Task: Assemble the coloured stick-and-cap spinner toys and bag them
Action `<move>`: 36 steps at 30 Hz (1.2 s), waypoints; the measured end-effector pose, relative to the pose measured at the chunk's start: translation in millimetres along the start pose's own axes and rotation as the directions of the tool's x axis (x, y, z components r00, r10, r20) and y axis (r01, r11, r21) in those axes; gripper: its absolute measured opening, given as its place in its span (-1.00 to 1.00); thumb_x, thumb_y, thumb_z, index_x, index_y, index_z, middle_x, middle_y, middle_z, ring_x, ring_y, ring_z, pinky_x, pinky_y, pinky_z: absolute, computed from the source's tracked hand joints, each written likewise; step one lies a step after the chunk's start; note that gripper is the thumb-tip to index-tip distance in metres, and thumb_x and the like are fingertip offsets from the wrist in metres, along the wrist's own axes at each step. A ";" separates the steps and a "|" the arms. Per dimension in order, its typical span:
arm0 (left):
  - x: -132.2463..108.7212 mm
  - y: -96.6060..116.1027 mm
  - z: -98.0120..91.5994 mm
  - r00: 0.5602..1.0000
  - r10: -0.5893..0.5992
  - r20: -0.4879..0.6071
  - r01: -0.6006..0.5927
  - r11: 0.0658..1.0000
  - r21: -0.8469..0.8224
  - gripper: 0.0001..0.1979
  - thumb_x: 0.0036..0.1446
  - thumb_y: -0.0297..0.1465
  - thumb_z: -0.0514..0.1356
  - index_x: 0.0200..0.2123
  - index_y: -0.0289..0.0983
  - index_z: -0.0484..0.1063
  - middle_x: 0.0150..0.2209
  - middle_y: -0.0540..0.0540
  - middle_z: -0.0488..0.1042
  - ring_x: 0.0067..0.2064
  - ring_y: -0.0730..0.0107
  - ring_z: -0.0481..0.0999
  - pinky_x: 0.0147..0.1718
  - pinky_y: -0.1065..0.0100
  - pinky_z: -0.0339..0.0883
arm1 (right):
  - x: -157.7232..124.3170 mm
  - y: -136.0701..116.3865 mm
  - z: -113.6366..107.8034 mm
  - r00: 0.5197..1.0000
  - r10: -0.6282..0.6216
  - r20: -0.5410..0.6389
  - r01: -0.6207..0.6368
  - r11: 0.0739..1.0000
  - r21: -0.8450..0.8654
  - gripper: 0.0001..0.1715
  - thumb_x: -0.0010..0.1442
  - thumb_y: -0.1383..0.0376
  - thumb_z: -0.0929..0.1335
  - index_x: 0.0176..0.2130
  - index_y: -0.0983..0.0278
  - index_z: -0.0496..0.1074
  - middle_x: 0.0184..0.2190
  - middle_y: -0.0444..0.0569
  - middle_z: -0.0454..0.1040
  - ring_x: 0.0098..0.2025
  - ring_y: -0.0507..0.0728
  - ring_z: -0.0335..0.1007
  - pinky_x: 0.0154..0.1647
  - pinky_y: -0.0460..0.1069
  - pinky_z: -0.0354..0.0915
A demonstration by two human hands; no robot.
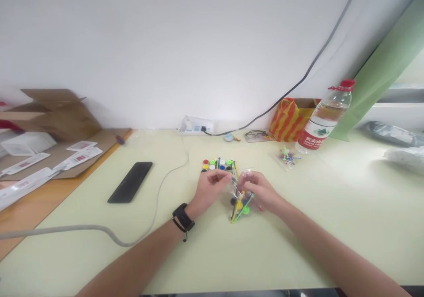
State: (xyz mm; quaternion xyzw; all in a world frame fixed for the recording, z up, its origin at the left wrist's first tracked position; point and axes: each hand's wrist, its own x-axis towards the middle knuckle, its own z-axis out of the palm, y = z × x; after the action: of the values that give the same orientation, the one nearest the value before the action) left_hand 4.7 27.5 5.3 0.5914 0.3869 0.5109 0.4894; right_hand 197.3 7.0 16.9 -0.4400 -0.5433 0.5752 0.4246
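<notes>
While both wrists angle inward, my left hand (212, 189) and right hand (260, 189) face each other, fingers pinched together on the bag (245, 202).

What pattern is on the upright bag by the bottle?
The bag has orange-red and yellow stripes, in the head view.

Bare forearms rise from bottom edge: left forearm (142, 253) from lower left, right forearm (324, 244) from lower right. Left hand (212, 186) below frame centre, thumb and index finger pinched, tips rightward. Right hand (260, 189) just beside, fingers curled, thumb leftward. Narrow gap between.
</notes>
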 end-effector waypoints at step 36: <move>6.3 4.4 -17.4 0.998 0.031 0.048 -0.026 0.995 -0.094 -0.76 0.22 -0.28 0.28 -0.20 -0.32 0.66 -0.22 -0.20 0.65 -0.16 0.20 0.60 -0.11 0.23 0.46 | 6.9 -6.4 -31.8 0.990 -0.131 -0.053 0.136 0.984 0.112 -0.61 0.23 0.05 0.41 -0.17 0.30 0.64 -0.37 0.01 0.53 -0.32 0.11 0.40 -0.26 0.03 0.36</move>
State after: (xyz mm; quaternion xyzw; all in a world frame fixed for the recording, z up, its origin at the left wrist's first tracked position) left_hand -11.5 35.8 10.9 0.5857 0.3419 0.5207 0.5186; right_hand 226.5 21.9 22.2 -0.3901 -0.5279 0.5657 0.4991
